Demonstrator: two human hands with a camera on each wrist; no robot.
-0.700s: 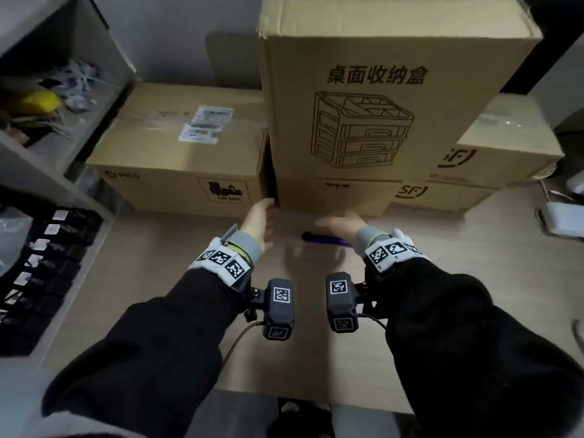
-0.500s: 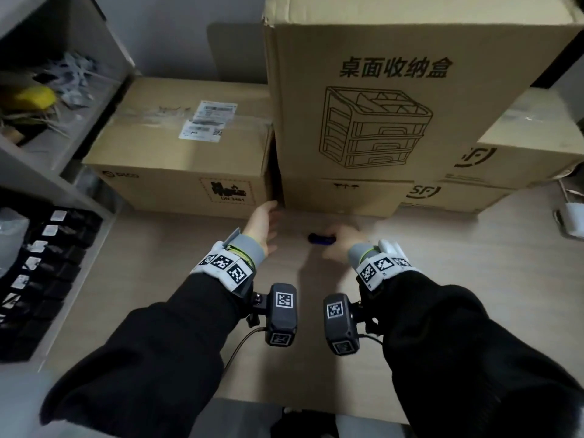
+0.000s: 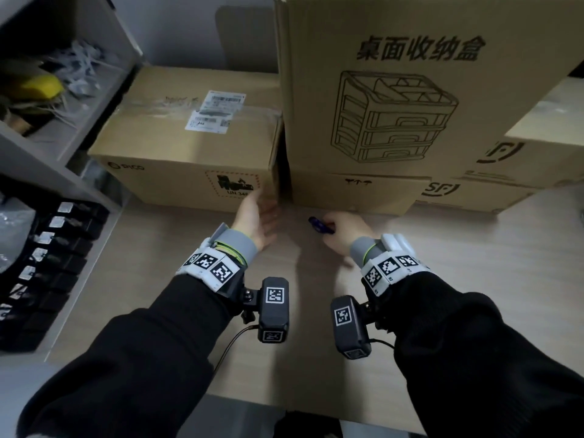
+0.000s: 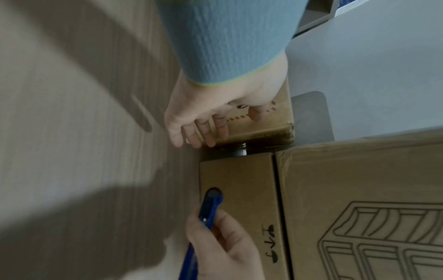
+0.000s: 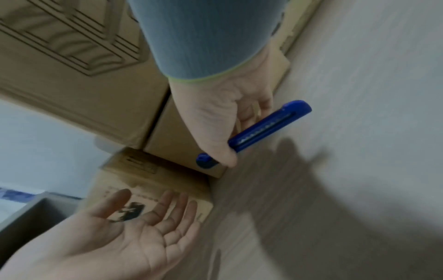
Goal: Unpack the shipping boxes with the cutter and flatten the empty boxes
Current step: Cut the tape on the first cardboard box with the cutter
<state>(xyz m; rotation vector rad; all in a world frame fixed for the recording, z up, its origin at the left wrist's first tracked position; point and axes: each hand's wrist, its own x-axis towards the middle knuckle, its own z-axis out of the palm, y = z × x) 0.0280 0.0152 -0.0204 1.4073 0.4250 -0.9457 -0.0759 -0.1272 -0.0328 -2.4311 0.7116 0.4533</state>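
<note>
View from the head camera, with both wrist views. The right hand (image 3: 343,230) holds the blue cutter (image 3: 319,224) just above the counter (image 3: 458,279), fingers curled round the handle; the wrist view shows the cutter (image 5: 261,130) lying across the palm with no blade plainly extended. The left hand (image 3: 257,221) is empty, its grip wide with fingers straight, the fingertips (image 4: 210,140) close to the lower front corner of the labelled box (image 3: 189,143); contact cannot be confirmed. That box sits at the left, sealed with clear tape across its top. To its right a tall box printed with a drawer unit (image 3: 395,99) rests on a flat SF-marked box (image 3: 354,191), and a further SF box (image 3: 521,156) stands behind at the right. All boxes appear closed, so the task is judged to be at its opening step: tool in hand, first box not yet cut. The next move likely calls for drawing one box forward, steadying it with the free hand, extending the blade, and slitting the tape seam shallowly.
</note>
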